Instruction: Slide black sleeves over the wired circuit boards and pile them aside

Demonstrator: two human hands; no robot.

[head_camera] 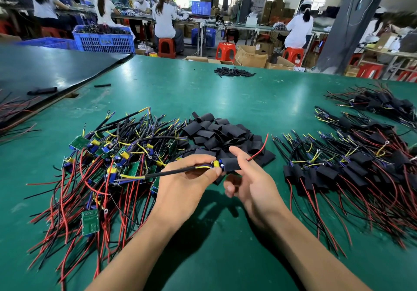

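A worker's left hand [184,183] and right hand [253,181], both bare, with forearms uncovered to the frame's edge.

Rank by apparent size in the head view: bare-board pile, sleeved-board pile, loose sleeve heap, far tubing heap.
1-2, tied: pile of bare wired circuit boards and pile of sleeved boards; the second runs off frame.
3. heap of loose black sleeves.
4. far heap of black tubing, though distance shrinks it.

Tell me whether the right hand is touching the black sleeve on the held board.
Touching. The head view shows the right hand pinching the black sleeve, thumb on top and fingers beneath, with no gap.
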